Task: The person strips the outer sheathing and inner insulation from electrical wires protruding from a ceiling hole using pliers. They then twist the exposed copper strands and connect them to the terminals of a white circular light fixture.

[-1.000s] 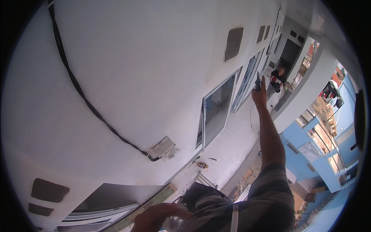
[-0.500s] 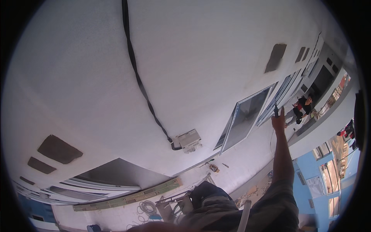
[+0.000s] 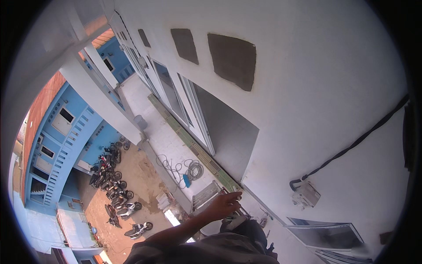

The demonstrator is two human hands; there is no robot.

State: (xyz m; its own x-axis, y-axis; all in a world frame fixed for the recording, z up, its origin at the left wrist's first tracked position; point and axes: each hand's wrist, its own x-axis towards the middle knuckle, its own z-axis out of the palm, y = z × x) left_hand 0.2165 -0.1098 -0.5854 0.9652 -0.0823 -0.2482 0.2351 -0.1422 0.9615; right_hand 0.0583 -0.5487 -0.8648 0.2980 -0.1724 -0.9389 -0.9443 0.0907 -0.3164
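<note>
My left hand [image 3: 225, 203] reaches in from the lower left, its forearm crossing in front of my dark clothing. The fingers point to the right, partly spread, and no held thing shows between them. Behind the hand is the top of a metal stepladder [image 3: 205, 196], with a thin reddish edge close to the fingers. My right hand is out of view. To the right, a pale junction box [image 3: 307, 194] sits on the white wall [image 3: 307, 114], with a thick black cable [image 3: 356, 144] running up from it.
A long green board [image 3: 198, 151] lies along the wall's foot, below an open doorway [image 3: 228, 125]. Coiled cable [image 3: 193, 168] and a blue power strip [image 3: 187, 181] lie on the walkway. An open window [image 3: 327, 236] juts out at lower right. Motorcycles [image 3: 116, 193] stand in the courtyard below.
My view has swung left along the wall. My right hand, raised with a dark slim tool before, has left the picture. My left hand has come in over the stepladder.
</note>
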